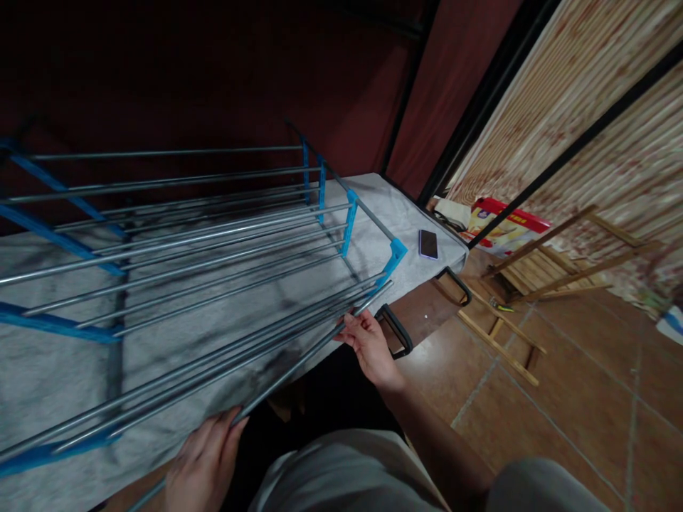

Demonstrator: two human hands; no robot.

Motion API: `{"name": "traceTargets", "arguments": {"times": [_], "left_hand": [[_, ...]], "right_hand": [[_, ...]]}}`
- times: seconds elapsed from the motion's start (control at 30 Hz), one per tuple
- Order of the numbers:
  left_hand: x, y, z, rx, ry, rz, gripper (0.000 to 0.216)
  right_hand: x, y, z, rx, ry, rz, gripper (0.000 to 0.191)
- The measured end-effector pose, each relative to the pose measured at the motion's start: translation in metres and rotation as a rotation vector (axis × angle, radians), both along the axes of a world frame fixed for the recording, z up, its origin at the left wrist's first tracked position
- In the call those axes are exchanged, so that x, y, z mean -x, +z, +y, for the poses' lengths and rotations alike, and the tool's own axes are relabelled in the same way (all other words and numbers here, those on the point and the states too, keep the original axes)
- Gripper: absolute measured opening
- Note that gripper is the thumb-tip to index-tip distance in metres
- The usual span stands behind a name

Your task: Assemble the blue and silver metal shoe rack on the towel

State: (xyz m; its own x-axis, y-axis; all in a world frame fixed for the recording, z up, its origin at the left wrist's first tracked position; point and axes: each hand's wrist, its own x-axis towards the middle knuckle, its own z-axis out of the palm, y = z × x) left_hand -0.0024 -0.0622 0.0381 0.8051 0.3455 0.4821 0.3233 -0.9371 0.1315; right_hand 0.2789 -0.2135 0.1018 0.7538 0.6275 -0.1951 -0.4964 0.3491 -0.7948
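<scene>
A long grey metal rod (291, 371) slants across the near edge of the table. My left hand (205, 455) is closed around its lower part, while my right hand (369, 345) grips it near the far end, with thumb and fingers pinched on it. Just beyond the rod lies a rack (213, 267) of parallel metal bars joined by blue plastic brackets (395, 257). The rod's right tip sits close to the nearest blue bracket; whether they touch I cannot tell. The rod's lower left end runs out of view past my left hand.
A grey cloth (376, 203) covers the table, and a phone (427, 244) lies near its right corner. Black handles (398, 331) stick out from the table's front edge. On the tiled floor lie a wooden frame (499, 341) and a slatted wooden piece (549, 267), near a red box (506, 224).
</scene>
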Motion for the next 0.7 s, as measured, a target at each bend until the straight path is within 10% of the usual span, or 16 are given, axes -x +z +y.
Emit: {"name": "traceTargets", "arguments": {"times": [0.7], "left_hand": [[-0.007,0.057,-0.006,-0.056,0.068,-0.043,0.033]], "right_hand": [[-0.003,0.033,0.021,-0.107,0.049,0.008,0.033]]}}
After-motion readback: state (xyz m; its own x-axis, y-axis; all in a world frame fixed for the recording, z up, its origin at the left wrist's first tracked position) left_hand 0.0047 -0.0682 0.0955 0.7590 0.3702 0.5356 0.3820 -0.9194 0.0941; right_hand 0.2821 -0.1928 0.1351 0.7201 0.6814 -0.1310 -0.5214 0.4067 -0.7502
